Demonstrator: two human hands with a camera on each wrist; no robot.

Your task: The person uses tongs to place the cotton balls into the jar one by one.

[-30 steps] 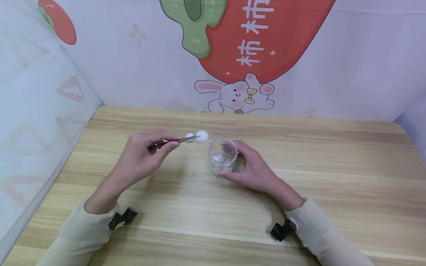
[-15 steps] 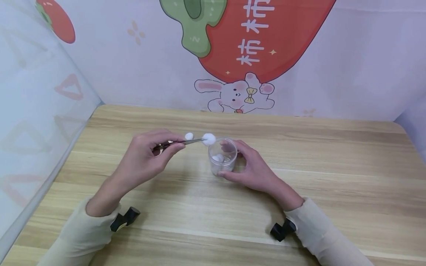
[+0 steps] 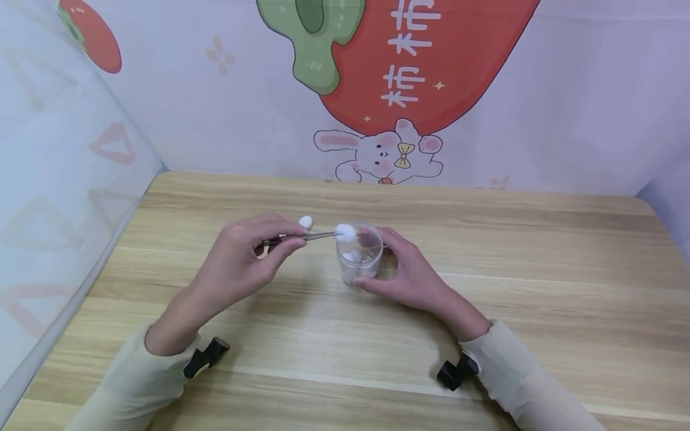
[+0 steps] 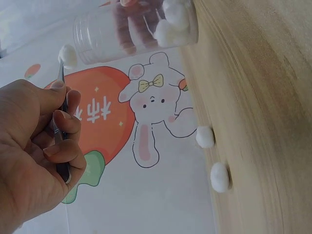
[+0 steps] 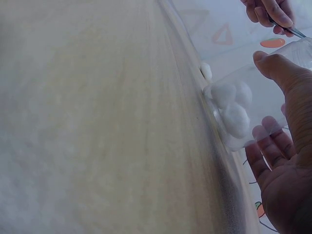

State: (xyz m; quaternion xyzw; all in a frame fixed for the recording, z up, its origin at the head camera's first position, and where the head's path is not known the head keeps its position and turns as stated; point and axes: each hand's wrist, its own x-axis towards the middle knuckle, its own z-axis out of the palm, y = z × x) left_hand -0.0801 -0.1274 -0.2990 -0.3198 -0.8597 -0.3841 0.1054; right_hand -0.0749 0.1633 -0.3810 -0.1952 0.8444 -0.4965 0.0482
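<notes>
My left hand (image 3: 248, 251) pinches a pair of metal tweezers (image 3: 318, 236) between thumb and fingers. In their tips is a white cotton ball (image 3: 345, 233), held at the left rim of a clear plastic jar (image 3: 360, 272). The left wrist view shows that cotton ball (image 4: 68, 56) just outside the jar's mouth (image 4: 85, 36). Several cotton balls (image 5: 235, 117) lie at the bottom of the jar, which stands on the table. My right hand (image 3: 412, 272) grips the jar from the right, thumb in front and fingers behind.
Two loose cotton balls (image 4: 219, 177) lie on the wooden table (image 3: 512, 287) left of the jar; the head view shows one loose cotton ball (image 3: 305, 222), beyond my left fingers. A printed cloth (image 3: 215, 120) hangs behind the table's back edge.
My left hand has moved right and slightly nearer, bringing the tweezers and cotton ball from beside the loose ones to the jar's rim. The right hand and jar have stayed put.
</notes>
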